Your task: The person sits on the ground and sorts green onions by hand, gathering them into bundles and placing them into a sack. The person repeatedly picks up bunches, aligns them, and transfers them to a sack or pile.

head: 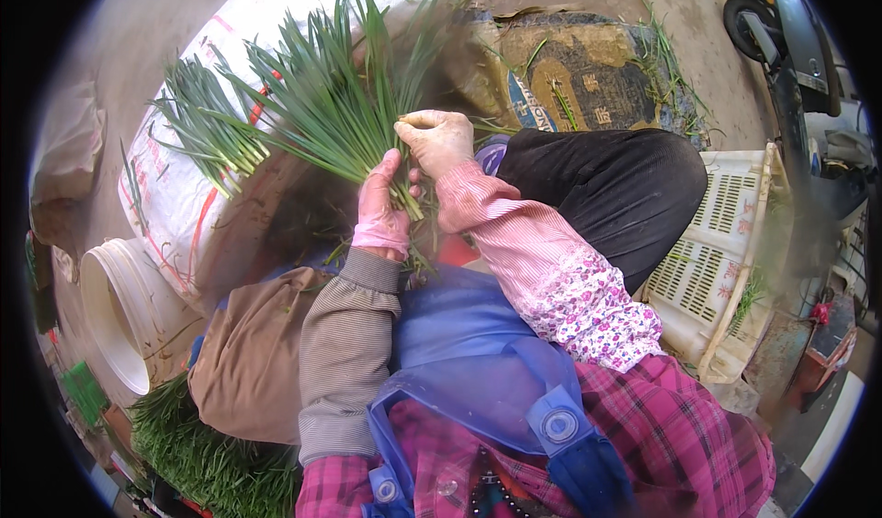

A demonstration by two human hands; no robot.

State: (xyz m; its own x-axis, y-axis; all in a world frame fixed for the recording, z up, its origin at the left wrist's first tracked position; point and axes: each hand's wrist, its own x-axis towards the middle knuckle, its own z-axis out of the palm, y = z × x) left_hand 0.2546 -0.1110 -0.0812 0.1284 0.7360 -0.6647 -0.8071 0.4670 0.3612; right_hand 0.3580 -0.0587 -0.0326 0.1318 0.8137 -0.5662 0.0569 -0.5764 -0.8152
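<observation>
My left hand (382,204) is closed around the pale stem ends of a fanned bunch of green garlic chives (337,97), its thumb lying across them. Close at its right, my right hand (437,142) has thumb and forefinger pinched together at the bunch's right edge; whether a stalk is between them cannot be told. Both hands appear to wear thin, dirty gloves. A smaller bundle of chives (210,121) lies on a stuffed white woven sack (179,228) at the left, its cut stems pointing down to the right.
An open white plastic bucket (138,311) lies tipped at the left, above a big pile of leafy greens (207,456). A cream slotted crate (713,242) stands right of my bent knee. Flattened cardboard (586,77) with loose leaves lies ahead. A scooter (785,42) stands at the upper right.
</observation>
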